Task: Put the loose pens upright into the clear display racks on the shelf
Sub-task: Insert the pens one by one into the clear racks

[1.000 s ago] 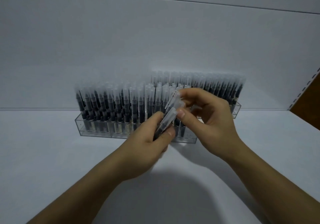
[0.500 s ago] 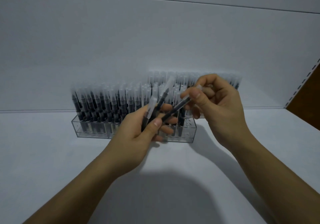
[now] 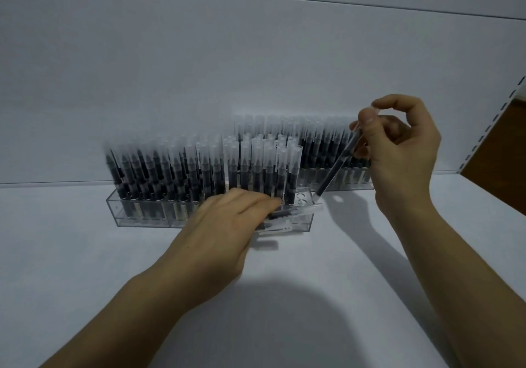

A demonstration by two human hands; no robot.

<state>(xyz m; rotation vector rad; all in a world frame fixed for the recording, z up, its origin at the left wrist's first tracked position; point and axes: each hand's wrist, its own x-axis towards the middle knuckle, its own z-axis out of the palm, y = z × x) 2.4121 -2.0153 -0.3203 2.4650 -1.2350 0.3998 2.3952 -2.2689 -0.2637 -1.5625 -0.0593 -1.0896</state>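
My right hand [image 3: 404,162] had pulled one pen [image 3: 337,162] free, pinched, tip down at the front rack [image 3: 142,217]; my left hand [image 3: 225,234] dropped, fingers [image 3: 264,205] gripping the spares [image 3: 284,215]

Right hand [image 3: 404,165] pinches tilted pen [image 3: 336,165]; left hand [image 3: 222,234] apparently grips pens [image 3: 296,211].

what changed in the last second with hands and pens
The right hand pulled one black pen with a clear cap from the bundle in the left hand and swung it right, tip down at the right end of the front clear plastic rack. The left hand dropped, gripping the remaining pens sideways before that rack. Racks and standing pens stayed put.
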